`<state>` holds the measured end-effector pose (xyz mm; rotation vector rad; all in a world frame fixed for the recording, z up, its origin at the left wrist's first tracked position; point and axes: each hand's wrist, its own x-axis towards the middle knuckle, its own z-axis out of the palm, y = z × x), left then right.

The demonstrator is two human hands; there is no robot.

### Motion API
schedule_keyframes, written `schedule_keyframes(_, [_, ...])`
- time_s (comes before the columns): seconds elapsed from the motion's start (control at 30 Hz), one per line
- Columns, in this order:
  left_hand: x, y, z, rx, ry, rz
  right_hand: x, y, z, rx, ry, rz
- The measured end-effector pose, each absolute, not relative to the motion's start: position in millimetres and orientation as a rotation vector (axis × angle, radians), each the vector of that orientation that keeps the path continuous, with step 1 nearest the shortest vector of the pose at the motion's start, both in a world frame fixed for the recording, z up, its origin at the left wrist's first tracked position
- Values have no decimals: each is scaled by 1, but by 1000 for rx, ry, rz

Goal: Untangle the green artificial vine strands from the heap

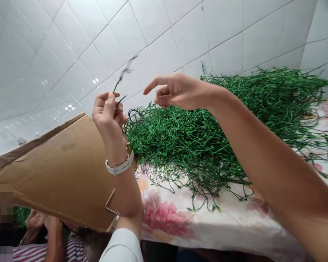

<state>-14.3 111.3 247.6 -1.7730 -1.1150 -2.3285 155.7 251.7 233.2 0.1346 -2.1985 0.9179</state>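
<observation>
My left hand (109, 108), wearing a white watch strap (120, 167) on its wrist, is raised and pinches a thin green sprig (120, 77) between thumb and fingertips. The sprig's tip points up and to the right. A dark thin point (121, 100) juts from the same fingers; whether it belongs to the sprig I cannot tell. To the right, my right hand (176, 91) hovers apart from the sprig, index finger stretched, the other fingers loosely bent, nothing visible in it. Below and behind it spreads a large tangled heap of similar green sprigs (186, 134).
A flowered tablecloth (207, 222) lies under the heap. At the left stands a cardboard sheet or box side (62, 167), with a bent metal wire (110, 203) by its edge. Beyond it, another person's hands (43, 220) show. A white tiled wall (153, 47) rises behind.
</observation>
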Motion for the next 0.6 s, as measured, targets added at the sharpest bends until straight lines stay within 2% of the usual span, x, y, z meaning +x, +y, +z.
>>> schedule_keyframes(0.17, [-9,128,234,-1704,-1192,-1688,157,244,234,340,-1936,1135])
schedule_keyframes(0.3, [-8,130,230,-1757,-1258,-1484,160,244,235,344,-1765,1324])
schedule_keyframes(0.43, [-4,133,226,-1875,-1263,-1678,154,254,231,265,-1642,1502])
schedule_keyframes(0.6, [-3,150,223,-1629,-1082,-2086,135,263,217,239,-1714,1658])
